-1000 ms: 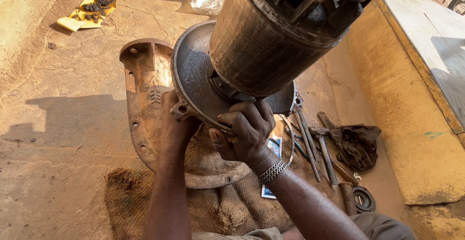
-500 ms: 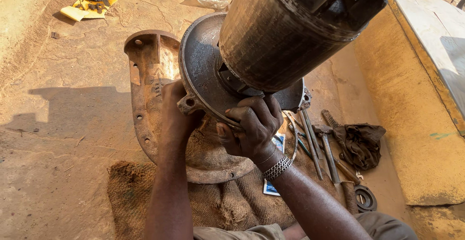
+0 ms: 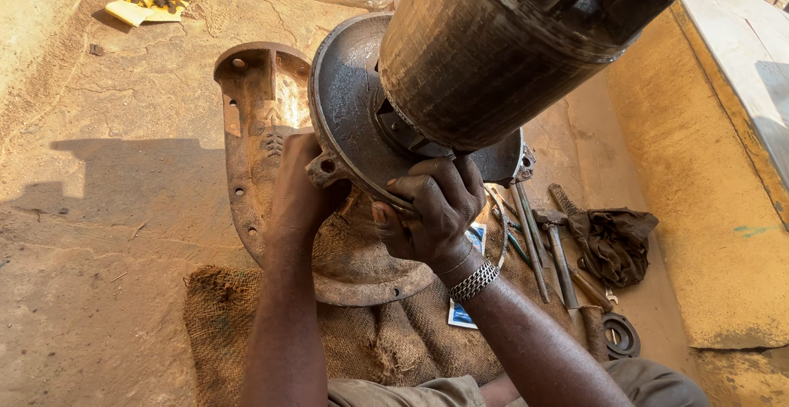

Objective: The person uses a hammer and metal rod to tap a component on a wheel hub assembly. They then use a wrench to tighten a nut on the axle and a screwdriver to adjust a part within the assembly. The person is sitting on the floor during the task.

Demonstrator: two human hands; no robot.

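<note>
Above sandy ground [image 3: 99,292], both hands' grip clasps motor flange [image 3: 349,119]

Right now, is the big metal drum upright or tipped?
Tipped: the metal drum leans up to the right, its round flange gripped by the left hand and right hand.

We grip the rim of the round grey metal end plate [image 3: 353,119] beneath the big rusty cylindrical motor core [image 3: 493,53], left hand [image 3: 300,189] and right hand [image 3: 436,210] together, over the brown burlap sack [image 3: 386,341].
</note>
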